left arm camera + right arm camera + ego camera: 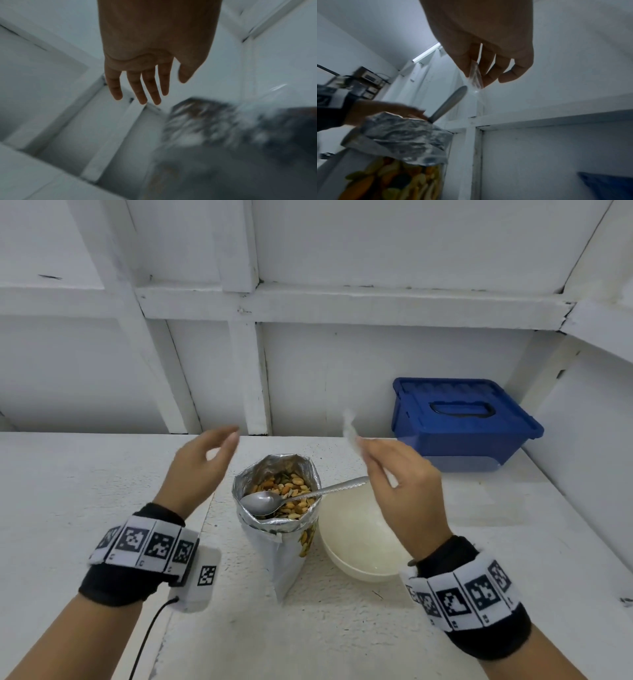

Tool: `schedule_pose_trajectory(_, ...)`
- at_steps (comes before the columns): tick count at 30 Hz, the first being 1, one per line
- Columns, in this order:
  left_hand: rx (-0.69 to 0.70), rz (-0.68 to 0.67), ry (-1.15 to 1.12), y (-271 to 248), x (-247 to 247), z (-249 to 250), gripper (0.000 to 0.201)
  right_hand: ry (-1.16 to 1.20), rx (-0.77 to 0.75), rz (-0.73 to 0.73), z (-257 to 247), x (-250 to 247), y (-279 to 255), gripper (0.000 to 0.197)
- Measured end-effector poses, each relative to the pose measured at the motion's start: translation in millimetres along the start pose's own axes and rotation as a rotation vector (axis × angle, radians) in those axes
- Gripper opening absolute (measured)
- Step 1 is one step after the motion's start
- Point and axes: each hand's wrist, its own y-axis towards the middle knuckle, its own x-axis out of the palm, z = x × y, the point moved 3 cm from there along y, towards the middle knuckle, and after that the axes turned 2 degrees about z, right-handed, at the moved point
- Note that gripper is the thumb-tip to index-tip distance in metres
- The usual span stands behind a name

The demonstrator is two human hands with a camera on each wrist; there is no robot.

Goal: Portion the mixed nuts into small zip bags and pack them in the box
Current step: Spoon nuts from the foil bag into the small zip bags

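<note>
Pinching a small clear zip bag [350, 428] between thumb and fingers, my right hand [399, 484] hangs above the white bowl [356, 546], while my left hand [202, 463] hovers apart from it with loosely spread fingers holding nothing, just left of the open foil nut pouch [279, 518]. The pouch stands near the middle of the desk [68, 494], touching the bowl on its right side, and a metal spoon [291, 498] rests in its mouth on the mixed nuts [289, 491], handle leaning out toward my right hand. The blue lidded box [459, 419] sits closed at the back right corner of the desk.

Only the head view gives me that layout. The right wrist view adds what it cannot: the bag [475, 75] hangs thin and transparent from the fingertips [489, 79], and the pouch's clear side window shows nuts [393, 180] lower down. The left wrist view confirms the left hand's fingers [137, 86] are straight and free.

Much stays unclear. The bag is blurred in the head view, so I cannot tell whether its zip is open. The left wrist view smears the pouch [214, 128] into grey streaks. The right wrist view cuts the box [607, 185] down to a blue corner, and the bowl's inside looks pale and featureless.
</note>
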Motion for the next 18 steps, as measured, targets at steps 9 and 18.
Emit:
schedule_pose_trajectory(9, 0.145, -0.31, -0.258, -18.7, 10.7, 70.9, 0.063, 0.142, -0.132, -0.09, -38.1, 29.5, -6.3, 0.024)
schedule_pose_trajectory(18, 0.323, -0.251, -0.111, -28.7, 2.2, 73.2, 0.069, 0.658, 0.394, -0.246, -37.0, 19.5, 10.7, 0.013)
